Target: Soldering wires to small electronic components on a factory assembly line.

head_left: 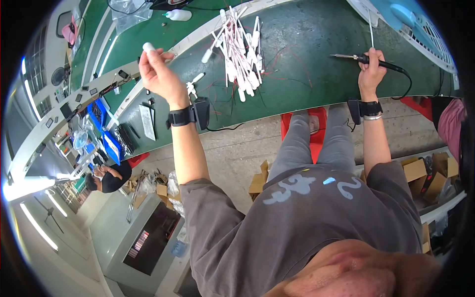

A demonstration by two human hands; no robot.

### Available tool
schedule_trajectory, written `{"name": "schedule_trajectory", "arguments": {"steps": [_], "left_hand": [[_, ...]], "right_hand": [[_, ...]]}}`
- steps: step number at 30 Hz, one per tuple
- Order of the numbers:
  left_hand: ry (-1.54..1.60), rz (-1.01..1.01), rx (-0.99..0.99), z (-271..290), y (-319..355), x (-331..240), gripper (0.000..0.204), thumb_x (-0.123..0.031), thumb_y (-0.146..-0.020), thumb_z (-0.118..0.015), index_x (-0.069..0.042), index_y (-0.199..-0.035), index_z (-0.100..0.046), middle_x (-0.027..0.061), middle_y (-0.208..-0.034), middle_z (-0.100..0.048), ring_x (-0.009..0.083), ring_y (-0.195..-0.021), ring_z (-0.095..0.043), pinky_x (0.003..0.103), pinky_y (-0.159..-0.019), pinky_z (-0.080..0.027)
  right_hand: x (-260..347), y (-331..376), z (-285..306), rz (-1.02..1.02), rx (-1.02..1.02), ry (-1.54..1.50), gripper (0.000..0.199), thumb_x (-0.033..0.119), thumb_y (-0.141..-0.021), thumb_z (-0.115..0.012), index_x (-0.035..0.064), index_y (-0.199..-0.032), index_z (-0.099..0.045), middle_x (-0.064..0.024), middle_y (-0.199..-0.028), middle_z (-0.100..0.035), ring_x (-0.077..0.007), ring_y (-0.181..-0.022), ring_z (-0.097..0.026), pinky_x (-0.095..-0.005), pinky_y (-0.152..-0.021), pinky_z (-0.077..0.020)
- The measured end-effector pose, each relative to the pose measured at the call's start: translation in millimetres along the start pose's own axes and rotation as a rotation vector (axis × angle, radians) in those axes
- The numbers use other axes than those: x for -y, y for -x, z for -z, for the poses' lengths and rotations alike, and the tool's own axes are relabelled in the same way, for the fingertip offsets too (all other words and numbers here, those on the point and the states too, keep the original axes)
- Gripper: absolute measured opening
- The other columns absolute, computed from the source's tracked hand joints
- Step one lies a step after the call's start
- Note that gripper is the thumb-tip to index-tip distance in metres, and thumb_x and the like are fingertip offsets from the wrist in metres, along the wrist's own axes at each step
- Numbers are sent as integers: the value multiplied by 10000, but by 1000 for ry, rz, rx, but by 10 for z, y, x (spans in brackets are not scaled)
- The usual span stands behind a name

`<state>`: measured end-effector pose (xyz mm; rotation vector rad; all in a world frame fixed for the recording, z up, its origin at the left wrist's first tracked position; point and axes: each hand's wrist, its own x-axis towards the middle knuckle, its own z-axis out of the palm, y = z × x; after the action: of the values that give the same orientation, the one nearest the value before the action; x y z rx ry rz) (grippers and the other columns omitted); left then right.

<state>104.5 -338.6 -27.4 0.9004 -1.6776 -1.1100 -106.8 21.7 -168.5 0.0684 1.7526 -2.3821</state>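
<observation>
My left hand (162, 79) is raised over the table's left part, fingers curled and pinched. At its fingertips shows a small white rounded piece (148, 47); its exact kind is too small to tell. My right hand (372, 74) is closed round the black handle of a soldering iron (363, 58), its metal tip pointing left above the green table (297, 39). A thin white stick (371, 32) rises from behind my right fingers; whether they grip it I cannot tell. Between the hands lies a pile of white stick-like parts (240, 59) with thin red and black wires.
Several small white pieces (194, 85) lie near my left wrist. A white bottle (179, 15) stands at the back, a light-blue fan (410, 24) at the far right. The iron's black cable (408, 81) loops by the table's edge. Another person (110, 177) sits farther left.
</observation>
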Motion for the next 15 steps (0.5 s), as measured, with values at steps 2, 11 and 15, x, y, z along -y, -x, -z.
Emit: {"name": "schedule_trajectory", "arguments": {"steps": [2, 11, 15], "left_hand": [[58, 8, -22, 47, 0, -39, 226, -187, -965, -546, 16, -1058, -582, 98, -848, -660, 133, -682, -600, 251, -673, -483], [-536, -478, 279, -161, 770, -560, 212, -114, -865, -661, -36, -1062, -666, 78, -886, -667, 183, -712, -599, 279, -635, -472], [-460, -507, 648, -813, 1548, -326, 253, -93, -785, -712, -126, -1036, -694, 31, -881, -615, 211, -775, -558, 336, -685, -440]], "right_hand": [[7, 1, -18, -4, -2, 3, 234, 163, -925, -580, 65, -728, -501, 18, -589, -448, -40, -479, -367, -205, -443, -279], [59, 7, 10, -13, -20, 46, 222, 132, -933, -557, 77, -731, -484, 19, -593, -429, -37, -472, -355, -208, -444, -286], [13, 29, 0, -21, -42, 52, 204, 130, -928, -565, 73, -745, -498, 21, -601, -441, -34, -474, -358, -206, -444, -289]]}}
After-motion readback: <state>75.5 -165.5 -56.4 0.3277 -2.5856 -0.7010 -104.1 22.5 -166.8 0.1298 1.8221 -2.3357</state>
